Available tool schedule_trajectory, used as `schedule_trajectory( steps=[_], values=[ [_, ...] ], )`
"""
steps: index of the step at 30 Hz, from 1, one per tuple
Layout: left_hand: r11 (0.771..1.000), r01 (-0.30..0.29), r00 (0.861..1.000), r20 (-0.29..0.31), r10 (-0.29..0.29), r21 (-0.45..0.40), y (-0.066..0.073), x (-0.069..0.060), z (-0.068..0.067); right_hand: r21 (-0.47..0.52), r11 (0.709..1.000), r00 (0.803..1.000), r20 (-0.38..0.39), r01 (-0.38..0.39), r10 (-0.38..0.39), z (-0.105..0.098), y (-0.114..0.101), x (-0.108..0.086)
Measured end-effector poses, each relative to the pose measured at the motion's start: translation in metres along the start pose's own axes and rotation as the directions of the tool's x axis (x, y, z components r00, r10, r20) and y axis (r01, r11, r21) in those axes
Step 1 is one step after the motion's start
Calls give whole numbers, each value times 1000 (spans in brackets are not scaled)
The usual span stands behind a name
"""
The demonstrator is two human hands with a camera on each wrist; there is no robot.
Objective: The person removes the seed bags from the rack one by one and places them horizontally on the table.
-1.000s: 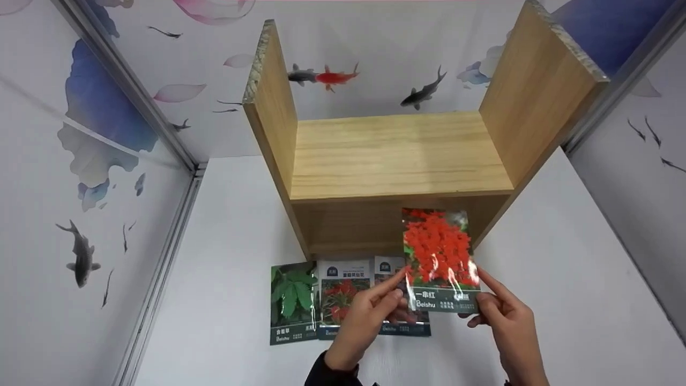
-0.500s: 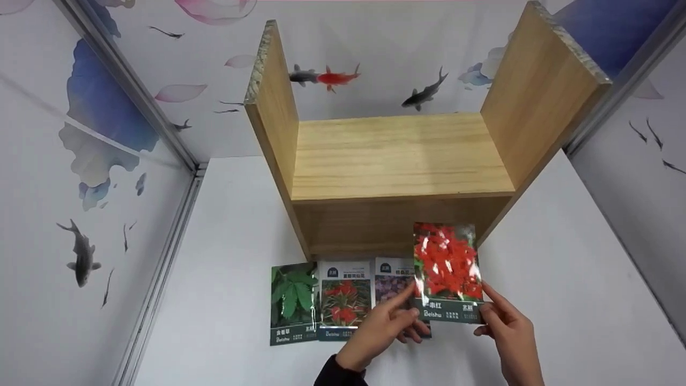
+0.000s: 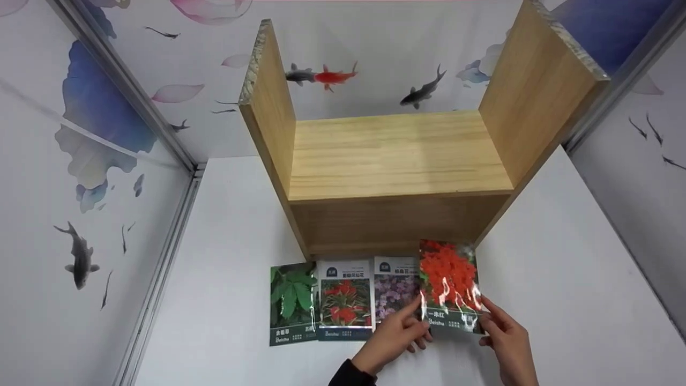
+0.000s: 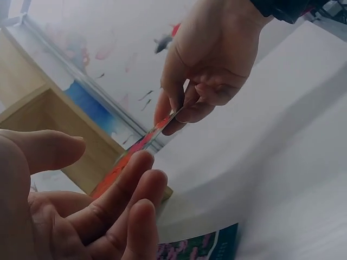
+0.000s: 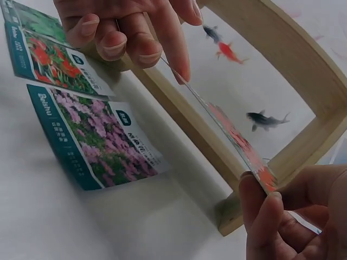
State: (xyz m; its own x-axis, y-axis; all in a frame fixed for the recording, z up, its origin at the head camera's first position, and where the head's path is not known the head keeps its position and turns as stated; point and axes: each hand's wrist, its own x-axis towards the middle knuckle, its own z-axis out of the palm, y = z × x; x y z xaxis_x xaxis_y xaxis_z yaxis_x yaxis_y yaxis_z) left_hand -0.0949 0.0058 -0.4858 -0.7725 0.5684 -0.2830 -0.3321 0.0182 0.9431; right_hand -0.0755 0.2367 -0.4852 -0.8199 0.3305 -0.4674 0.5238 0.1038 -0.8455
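A seed packet with red flowers (image 3: 450,276) is held up, tilted, above the white table at the right end of a row of packets. My right hand (image 3: 508,339) pinches its right edge between thumb and fingers; the right wrist view shows the grip on the red-flower packet (image 5: 238,138) nearly edge-on. My left hand (image 3: 395,335) touches the left edge with an extended index finger, its thumb apart from the packet in the left wrist view. Beneath and beside the left hand lies a purple-flower packet (image 5: 100,141), partly covered in the head view.
Left of it lie a packet with red balsam-like flowers (image 3: 345,303) and a green-leaf packet (image 3: 293,300). Just behind the row stands a wooden shelf (image 3: 399,155) with upright sides. White panels (image 3: 118,214) printed with fish enclose the table (image 3: 225,257).
Both hands have brought the red-flower packet down and slightly right, toward the row's right end. More of the purple-flower packet shows. The left thumb's side has drawn away from the packet's face.
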Motion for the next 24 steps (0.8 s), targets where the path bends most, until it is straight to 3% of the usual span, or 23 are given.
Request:
schedule_trajectory(
  steps=[7,13,24],
  values=[
    [998,60,998,-21,-60,33,-13,9,9,-14,998,999,-3,-53,53,-1,15,11],
    [991,131,990,-56,-130,20,-21,14,17,-88,995,999,-21,-51,50,0,25,19],
    [985,170,985,-35,-170,8,-31,18,24,-189,981,998,-51,-52,43,-2,36,25]
  ],
)
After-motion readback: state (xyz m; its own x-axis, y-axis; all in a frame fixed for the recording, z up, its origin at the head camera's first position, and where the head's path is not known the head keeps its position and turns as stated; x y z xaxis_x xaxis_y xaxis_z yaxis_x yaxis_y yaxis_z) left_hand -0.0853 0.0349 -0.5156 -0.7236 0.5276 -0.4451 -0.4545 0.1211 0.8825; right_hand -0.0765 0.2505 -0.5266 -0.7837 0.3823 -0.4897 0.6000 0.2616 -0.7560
